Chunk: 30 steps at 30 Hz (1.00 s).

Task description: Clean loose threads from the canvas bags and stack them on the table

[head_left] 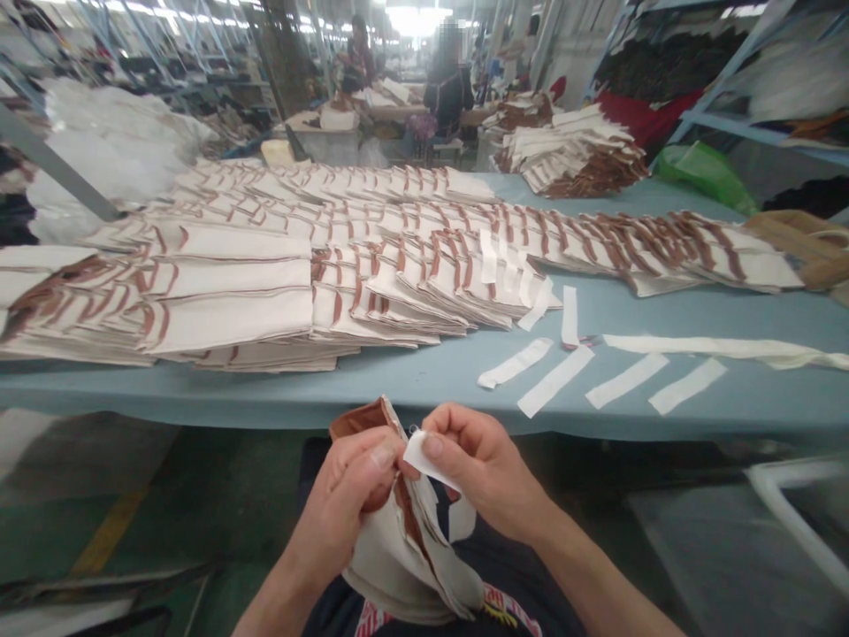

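Over my lap hangs a cream and brown fabric piece (391, 566), its brown inner side showing at the top. My left hand (358, 478) is closed on its upper edge. Between the thumb and fingers of my right hand (481, 464) is a short white fabric strip (424, 456), pinched close to that edge. The fingertips of both hands nearly meet there. Part of the strip is hidden by my right thumb, and the left fingers cover some of the fabric edge.
Overlapping rows of cream and brown fabric pieces (225, 310) cover much of the blue table (424, 398). Several loose white strips (555, 380) and a long pale tape (716, 347) lie at right. Behind are another fabric pile (574, 150), a green bag (707, 172) and people at work tables.
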Available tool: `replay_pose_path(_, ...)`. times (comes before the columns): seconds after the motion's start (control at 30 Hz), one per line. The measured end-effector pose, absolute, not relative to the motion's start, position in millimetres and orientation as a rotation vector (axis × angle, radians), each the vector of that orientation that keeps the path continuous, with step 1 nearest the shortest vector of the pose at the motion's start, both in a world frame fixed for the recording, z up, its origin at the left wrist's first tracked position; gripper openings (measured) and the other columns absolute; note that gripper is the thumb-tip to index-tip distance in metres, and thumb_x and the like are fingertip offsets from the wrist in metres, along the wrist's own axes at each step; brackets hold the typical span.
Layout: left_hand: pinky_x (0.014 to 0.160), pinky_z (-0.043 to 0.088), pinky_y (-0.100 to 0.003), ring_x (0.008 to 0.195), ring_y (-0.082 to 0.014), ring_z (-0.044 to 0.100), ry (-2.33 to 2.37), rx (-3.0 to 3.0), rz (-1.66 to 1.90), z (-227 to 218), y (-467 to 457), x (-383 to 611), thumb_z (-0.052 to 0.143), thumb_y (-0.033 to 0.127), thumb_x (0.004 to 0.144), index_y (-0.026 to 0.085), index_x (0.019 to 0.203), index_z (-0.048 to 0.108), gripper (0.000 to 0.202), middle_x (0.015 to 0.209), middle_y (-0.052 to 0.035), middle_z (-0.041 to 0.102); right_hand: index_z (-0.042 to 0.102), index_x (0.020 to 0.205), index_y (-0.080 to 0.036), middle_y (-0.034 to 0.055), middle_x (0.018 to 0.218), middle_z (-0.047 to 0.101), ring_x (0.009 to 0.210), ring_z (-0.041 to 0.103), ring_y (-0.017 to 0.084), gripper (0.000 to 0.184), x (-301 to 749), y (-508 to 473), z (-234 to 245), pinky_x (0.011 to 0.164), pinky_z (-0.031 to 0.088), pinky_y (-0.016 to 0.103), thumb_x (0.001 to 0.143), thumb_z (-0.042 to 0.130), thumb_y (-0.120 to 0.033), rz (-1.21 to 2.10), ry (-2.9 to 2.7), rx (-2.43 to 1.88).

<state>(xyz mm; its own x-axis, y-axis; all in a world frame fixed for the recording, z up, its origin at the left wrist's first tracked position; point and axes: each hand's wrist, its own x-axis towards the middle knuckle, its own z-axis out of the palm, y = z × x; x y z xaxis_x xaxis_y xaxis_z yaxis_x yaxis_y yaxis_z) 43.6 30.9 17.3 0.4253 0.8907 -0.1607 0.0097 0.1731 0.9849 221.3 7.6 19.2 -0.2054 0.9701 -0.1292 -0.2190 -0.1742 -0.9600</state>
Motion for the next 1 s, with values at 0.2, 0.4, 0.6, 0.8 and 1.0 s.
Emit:
replay_pose_path(0.2,0.053,0.039,-0.024,0.052,-0.0140,0.050,1.041,1.247,0.733,23.4,25.6,49.2,0.062,0.042,0.081,0.018,0.063,0.056,0.031,0.056,-0.0001,0.057,0.058,0.083,-0.018,-0.0084,0.059,0.044,0.050,0.033,0.007,0.047,215.4,9.5,10.6,0.046,0.027,0.020,0.089,0.070,-0.062,1.473,-1.157,-1.062)
replay_pose_path(0.4,0.048,0.034,-0.021,0.047,-0.0106,0.045,1.067,1.162,0.846,15.1,20.7,49.3,0.064,0.039,0.081,0.019,0.064,0.055,0.029,0.054,0.0031,0.055,0.060,0.083,-0.020,-0.0030,0.066,0.058,0.057,0.053,0.012,0.023,224.5,12.2,2.7,0.054,0.044,0.023,0.095,0.063,-0.039,0.919,-1.182,-1.300)
replay_pose_path(0.6,0.053,0.034,-0.021,0.053,-0.0104,0.040,1.160,1.111,0.939,9.0,24.2,51.7,0.065,0.040,0.082,0.017,0.066,0.058,0.028,0.057,0.0041,0.051,0.064,0.104,-0.023,0.0077,0.099,0.074,0.091,0.070,0.022,0.017,214.3,0.5,15.1,0.083,0.057,0.035,0.088,0.068,-0.016,0.170,-1.688,-1.107)
replay_pose_path(0.8,0.057,0.035,-0.023,0.059,-0.0127,0.043,1.293,1.216,0.971,11.3,24.2,59.9,0.065,0.039,0.080,0.016,0.066,0.063,0.026,0.062,0.0028,0.051,0.065,0.103,-0.021,0.0087,0.096,0.077,0.087,0.070,0.024,0.011,202.5,6.7,6.6,0.079,0.057,0.038,0.093,0.064,-0.015,0.091,-1.778,-1.191)
replay_pose_path(1.0,0.061,0.040,-0.024,0.064,-0.0159,0.051,1.275,1.343,0.941,17.9,25.2,59.2,0.061,0.041,0.085,0.016,0.068,0.065,0.030,0.066,0.0001,0.058,0.064,0.101,-0.022,0.0067,0.096,0.076,0.088,0.070,0.022,0.013,201.1,7.2,-1.8,0.077,0.056,0.035,0.091,0.065,-0.013,0.203,-1.691,-1.209)
